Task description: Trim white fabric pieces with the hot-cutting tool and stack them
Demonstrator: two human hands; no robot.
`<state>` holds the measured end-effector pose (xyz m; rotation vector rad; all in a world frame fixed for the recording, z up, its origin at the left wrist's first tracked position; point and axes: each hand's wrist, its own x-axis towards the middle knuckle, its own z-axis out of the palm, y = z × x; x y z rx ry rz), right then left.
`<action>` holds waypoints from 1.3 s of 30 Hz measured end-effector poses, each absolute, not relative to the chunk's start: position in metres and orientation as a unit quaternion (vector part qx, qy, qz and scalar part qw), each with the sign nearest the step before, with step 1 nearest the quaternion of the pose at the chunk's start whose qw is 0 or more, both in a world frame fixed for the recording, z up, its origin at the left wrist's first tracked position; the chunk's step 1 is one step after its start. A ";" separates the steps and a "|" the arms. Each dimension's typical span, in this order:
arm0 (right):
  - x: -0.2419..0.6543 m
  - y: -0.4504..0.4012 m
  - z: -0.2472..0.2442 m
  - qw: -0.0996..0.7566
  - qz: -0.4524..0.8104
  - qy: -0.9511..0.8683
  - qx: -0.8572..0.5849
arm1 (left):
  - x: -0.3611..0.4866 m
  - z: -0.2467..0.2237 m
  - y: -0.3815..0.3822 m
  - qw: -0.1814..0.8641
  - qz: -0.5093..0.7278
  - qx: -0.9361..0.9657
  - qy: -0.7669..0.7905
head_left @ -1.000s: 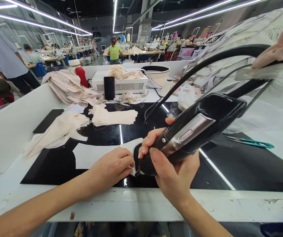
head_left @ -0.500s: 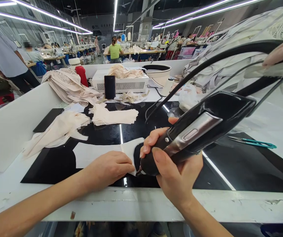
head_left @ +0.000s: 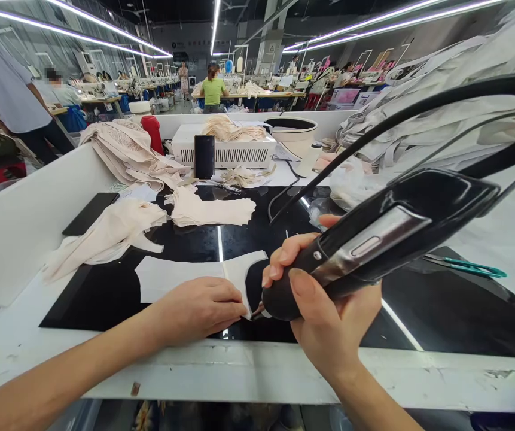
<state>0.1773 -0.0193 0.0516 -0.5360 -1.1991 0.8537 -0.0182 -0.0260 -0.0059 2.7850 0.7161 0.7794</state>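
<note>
Centrally, one black handheld tool (head_left: 374, 239) with a silver side panel, gripped in the right hand (head_left: 329, 317); fingers wrapped around its rounded lower end, its tip at the right edge of the white fabric piece (head_left: 179, 278), body slanting up to the right. Item: left hand (head_left: 198, 308), fingers bunched close together, pressing on that same fabric piece near the tool's tip. Fabric piece lying flat on a glossy black board (head_left: 82, 302), near the front edge of the white table (head_left: 185, 374).

Beyond it, on the board: one stack of cream fabric pieces (head_left: 215, 211). To the left: a heap of cream fabric (head_left: 104, 236), with a dark flat object (head_left: 90, 214) just behind. Further back: a larger beige fabric pile (head_left: 131, 152); one red object (head_left: 152, 133); one phone (head_left: 204, 157), upright against a white vented box (head_left: 225, 149) topped with cream scraps (head_left: 230, 127). At right, one pair of teal-handled snips (head_left: 468, 266). One thick black cable (head_left: 387, 123), arching above the tool towards the upper right.
</note>
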 end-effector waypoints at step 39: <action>0.176 -0.018 0.055 0.720 0.398 -0.516 -0.238 | -0.001 -0.003 -0.030 0.159 0.270 0.881 0.355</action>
